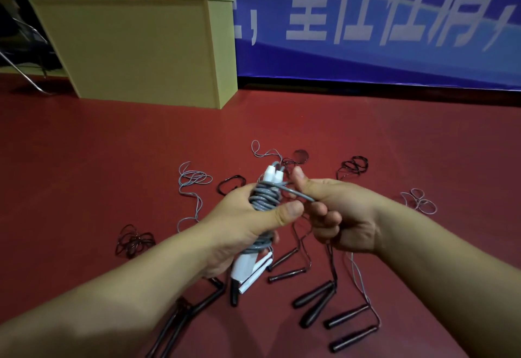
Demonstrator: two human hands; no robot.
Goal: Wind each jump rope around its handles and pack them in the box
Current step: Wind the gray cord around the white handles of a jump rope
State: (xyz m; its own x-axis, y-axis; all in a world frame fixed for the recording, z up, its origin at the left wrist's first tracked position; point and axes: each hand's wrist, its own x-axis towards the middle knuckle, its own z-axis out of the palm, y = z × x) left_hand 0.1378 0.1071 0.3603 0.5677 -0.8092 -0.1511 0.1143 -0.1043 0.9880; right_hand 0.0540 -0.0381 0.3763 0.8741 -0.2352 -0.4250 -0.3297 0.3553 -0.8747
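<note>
Far L: metal chair frame (26, 75) partly in view at frame edge, on dark red floor (84, 166). Beside it a yellow box (135, 47) stands on the floor, back against a blue banner (366, 56) w/ large white characters that fills the rear wall. Floor matte, uniform red, lit dimly. On floor, L to R: dark rope coil (134, 240), loose grey rope (191, 185), black handles (183, 318) at bottom L, more black handles (313, 305) center-R w/ thin dark cords, another dark coil (353, 166), grey coil (420, 201) far R. Left hand (248, 225) closed around grey jump rope (262, 198) wound in several turns on its white handles (272, 174); fingers wrapped behind bundle, thumb pressed on front of coils. Bundle held above floor, roughly center frame, handles' lower ends sticking out under the palm. Right hand (335, 214) just beside it, fingers curled shut, pinching the free grey strand btw thumb and index; strand runs taut from bundle top to this hand. A thin cord hangs below right hand toward the floor.
</note>
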